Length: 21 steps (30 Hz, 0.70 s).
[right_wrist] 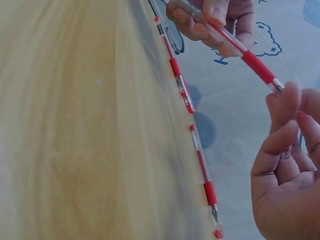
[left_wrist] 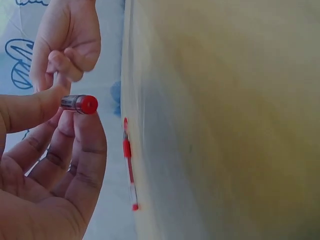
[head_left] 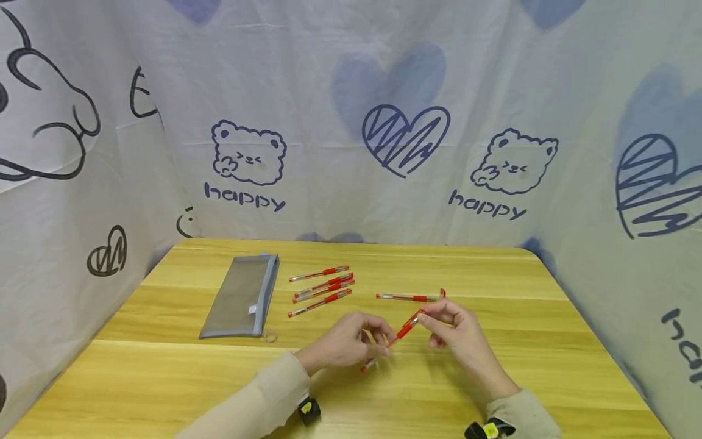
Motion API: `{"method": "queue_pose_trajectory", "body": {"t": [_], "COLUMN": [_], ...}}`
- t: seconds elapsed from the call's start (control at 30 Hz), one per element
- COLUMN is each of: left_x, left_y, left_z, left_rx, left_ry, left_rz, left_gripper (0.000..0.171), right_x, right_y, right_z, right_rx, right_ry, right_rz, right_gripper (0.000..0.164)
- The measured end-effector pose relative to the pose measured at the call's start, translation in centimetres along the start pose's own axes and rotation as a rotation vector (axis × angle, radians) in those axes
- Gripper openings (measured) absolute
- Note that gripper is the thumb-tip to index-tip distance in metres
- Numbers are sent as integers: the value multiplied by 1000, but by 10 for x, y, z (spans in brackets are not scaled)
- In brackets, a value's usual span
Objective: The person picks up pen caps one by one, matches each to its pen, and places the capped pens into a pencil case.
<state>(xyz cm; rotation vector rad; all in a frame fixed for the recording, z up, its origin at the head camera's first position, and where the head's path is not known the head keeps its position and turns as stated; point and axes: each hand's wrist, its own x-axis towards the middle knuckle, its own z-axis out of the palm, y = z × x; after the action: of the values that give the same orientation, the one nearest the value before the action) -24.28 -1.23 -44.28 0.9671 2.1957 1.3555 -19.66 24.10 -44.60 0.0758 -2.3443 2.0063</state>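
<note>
With the left hand (head_left: 351, 341) pinching the pen (head_left: 407, 330) toward 7 o'clock and the right hand (head_left: 456, 330) pinching its 1 o'clock end above the table (head_left: 548, 341), any pull or push seems best kept straight along its length

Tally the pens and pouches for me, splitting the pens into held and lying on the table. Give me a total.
Held pen, between the left hand and the right hand: 1
Pens on the table: 5, made up of four grouped pens and one lone pen
Grey pouch: 1
Total: 7
</note>
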Motion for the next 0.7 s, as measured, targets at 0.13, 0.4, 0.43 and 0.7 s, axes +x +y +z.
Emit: {"method": "queue_pose_trajectory", "body": {"t": [0.13,0.4,0.43,0.7], "left_x": [0,-3,-3,-5], "left_y": [-4,-7,-8,-10], "left_z": [-6,-14,-15,-23], "left_rx": [63,110,115,167], "left_ry": [-11,-23,-26,-36], "left_rz": [1,-13,-12,-5], "left_gripper": [11,12,12,12], "right_x": [0,1,1,3], "right_y": [0,-2,-2,-2], "right_z": [-1,-2,-2,-2], "right_rx": [-31,-38,-37,-56], "right_ry": [-33,-105,-111,-145], "right_rz": [27,75,78,91], "right_gripper": [32,42,42,45]}}
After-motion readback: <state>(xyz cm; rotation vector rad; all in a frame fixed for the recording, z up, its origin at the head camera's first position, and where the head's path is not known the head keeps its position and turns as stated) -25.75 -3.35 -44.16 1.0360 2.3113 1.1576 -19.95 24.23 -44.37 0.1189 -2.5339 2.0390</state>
